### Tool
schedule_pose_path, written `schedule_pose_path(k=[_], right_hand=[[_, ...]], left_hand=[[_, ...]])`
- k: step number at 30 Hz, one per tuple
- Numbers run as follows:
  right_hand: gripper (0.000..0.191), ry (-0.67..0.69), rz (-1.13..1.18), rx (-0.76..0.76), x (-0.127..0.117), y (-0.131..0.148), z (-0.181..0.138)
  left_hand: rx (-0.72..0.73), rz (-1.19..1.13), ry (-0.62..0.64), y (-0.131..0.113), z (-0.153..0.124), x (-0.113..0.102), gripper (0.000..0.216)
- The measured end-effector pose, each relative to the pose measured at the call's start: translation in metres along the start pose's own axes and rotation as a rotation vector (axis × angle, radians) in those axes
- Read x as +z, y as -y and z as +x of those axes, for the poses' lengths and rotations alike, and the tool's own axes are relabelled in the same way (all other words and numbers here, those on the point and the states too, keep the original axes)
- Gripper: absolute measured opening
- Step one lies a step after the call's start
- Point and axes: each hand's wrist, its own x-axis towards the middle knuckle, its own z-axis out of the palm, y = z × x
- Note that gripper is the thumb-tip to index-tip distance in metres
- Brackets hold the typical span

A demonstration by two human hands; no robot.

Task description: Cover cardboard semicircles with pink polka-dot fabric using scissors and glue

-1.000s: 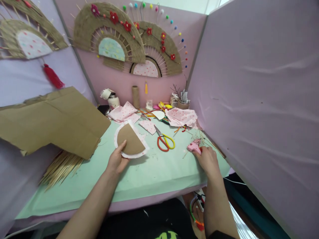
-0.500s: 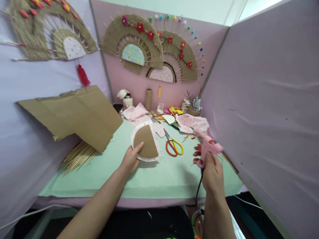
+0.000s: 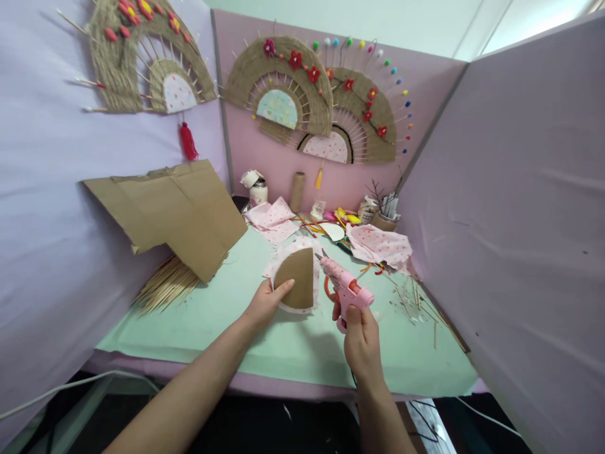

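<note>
Pinched in my left hand (image 3: 271, 302) is a half-round cardboard piece (image 3: 297, 277), held up above the table with my thumb on its brown face. A white fabric border with pinkish spots (image 3: 282, 252) shows around its edge. My right hand (image 3: 359, 334) grips a pink hot glue gun (image 3: 347, 287) by the handle. Its nozzle points toward the straight edge of the cardboard, close to the top corner; whether it touches I cannot tell. Behind the glue gun lie scissors (image 3: 327, 287), mostly hidden, with one red-orange handle loop showing.
Folded cardboard (image 3: 179, 214) leans at the left over a bundle of thin sticks (image 3: 167, 287). Spotted pink cloth (image 3: 378, 244) and a cardboard tube (image 3: 297, 192) stand toward the back. Loose sticks (image 3: 416, 302) lie at the right. Decorated fans (image 3: 283, 82) hang on the walls.
My right hand has brought the glue gun leftward, close to the cardboard piece. My left hand still holds that piece, now turned so its straight edge is more upright. The view has shifted.
</note>
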Motion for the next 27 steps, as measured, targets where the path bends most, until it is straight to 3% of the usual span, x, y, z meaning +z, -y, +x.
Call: schedule_pose_path(k=[27], right_hand=[[0.046,-0.057,-0.045,-0.02,0.0017,-0.0067,0.003]], left_hand=[[0.015,0.15,0.079,0.0068,0.001,-0.0064,0.044]])
